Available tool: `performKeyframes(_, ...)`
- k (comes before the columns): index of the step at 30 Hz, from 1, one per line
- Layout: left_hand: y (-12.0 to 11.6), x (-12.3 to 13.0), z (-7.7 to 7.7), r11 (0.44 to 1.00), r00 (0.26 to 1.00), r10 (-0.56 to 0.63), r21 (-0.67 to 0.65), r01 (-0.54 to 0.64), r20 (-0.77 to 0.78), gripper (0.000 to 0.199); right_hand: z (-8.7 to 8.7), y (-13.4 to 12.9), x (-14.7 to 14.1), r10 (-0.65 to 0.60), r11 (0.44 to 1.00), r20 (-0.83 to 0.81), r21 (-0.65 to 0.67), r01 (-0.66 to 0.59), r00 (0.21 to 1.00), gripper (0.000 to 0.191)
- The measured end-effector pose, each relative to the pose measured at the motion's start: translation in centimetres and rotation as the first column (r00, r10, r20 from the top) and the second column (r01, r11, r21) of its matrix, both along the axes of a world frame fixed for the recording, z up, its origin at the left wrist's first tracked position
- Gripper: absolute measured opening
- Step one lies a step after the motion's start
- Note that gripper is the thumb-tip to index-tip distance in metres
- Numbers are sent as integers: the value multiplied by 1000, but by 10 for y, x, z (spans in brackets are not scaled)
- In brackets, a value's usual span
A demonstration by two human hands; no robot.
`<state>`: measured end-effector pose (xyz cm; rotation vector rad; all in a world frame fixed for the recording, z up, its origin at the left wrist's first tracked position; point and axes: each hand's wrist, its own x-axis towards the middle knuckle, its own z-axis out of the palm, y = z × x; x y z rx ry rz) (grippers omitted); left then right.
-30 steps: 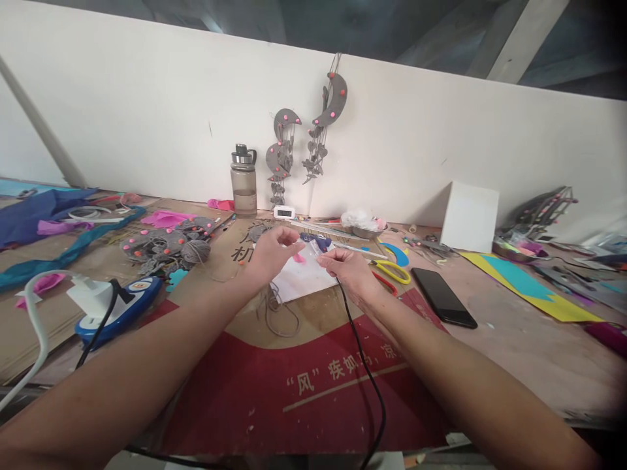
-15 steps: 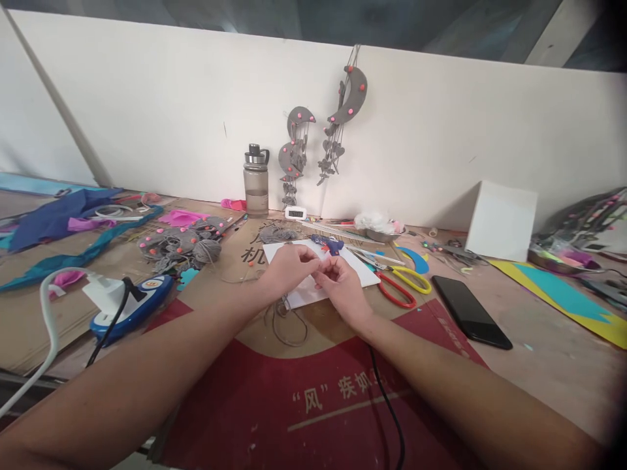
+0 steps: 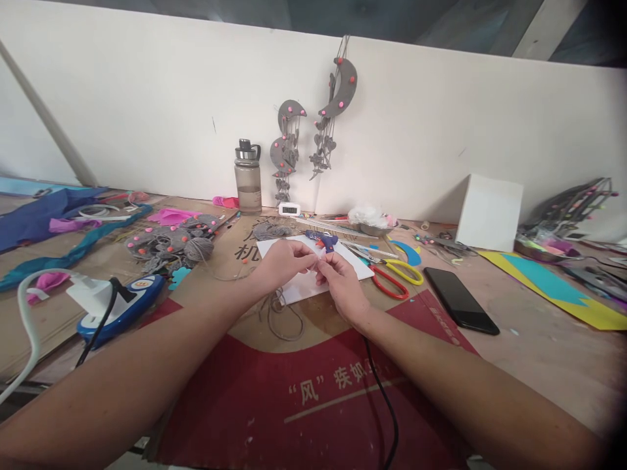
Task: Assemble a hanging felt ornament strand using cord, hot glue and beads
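My left hand (image 3: 287, 262) and my right hand (image 3: 337, 282) meet over a white board (image 3: 304, 287), fingertips pinched together. Whatever lies between the fingers is too small or hidden to make out. A loop of grey yarn (image 3: 284, 333) trails on the cardboard (image 3: 249, 326) just below my left hand. Behind my fingertips a blue glue gun (image 3: 327, 241) rests at the board's far edge. Scissors (image 3: 392, 282) with one red and one yellow handle lie to the right of my right hand.
A black phone (image 3: 460, 300) lies at right. On the left are a blue power strip (image 3: 140, 303) with a plug and a pile of grey felt pieces (image 3: 169, 241). A water bottle (image 3: 248, 179) stands at the back, beside hanging grey moon ornaments (image 3: 343, 91). A black cable (image 3: 385, 398) crosses the cardboard.
The view has shifted slightly, so everything sits a little further left. My hands stay together over the board, fingers pinched, with only a small shift of the fingertips.
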<state>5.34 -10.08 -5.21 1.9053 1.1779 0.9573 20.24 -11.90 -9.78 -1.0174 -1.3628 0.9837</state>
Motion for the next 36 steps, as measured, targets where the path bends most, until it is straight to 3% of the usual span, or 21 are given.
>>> performKeyframes(9,-6,9,-1,971,972,111,230,-62,-207,12,6,-3,-1,-55,996,129,78,45,990,6)
performKeyframes(16,-4,1,6,972,939,-76,183,144,-336,23,18,-8,1,82,995,188,48,-92,979,7)
performKeyframes(21,-7,1,8,984,963,-155,49,169,-221,24,18,-8,1,68,995,223,62,-84,972,8)
performKeyframes(28,-3,0,5,994,994,-102,29,103,-39,26,11,8,6,19,1000,-2,14,-18,1000,12)
performKeyframes(32,-2,0,4,993,987,22,122,-2,-159,23,17,5,9,-106,981,119,173,85,987,15)
performKeyframes(34,-4,1,4,985,975,94,164,-60,-204,23,20,1,11,-194,930,264,356,92,945,13)
performKeyframes(36,-5,1,5,980,968,145,164,-112,-203,24,23,-3,14,-284,851,446,525,9,849,15)
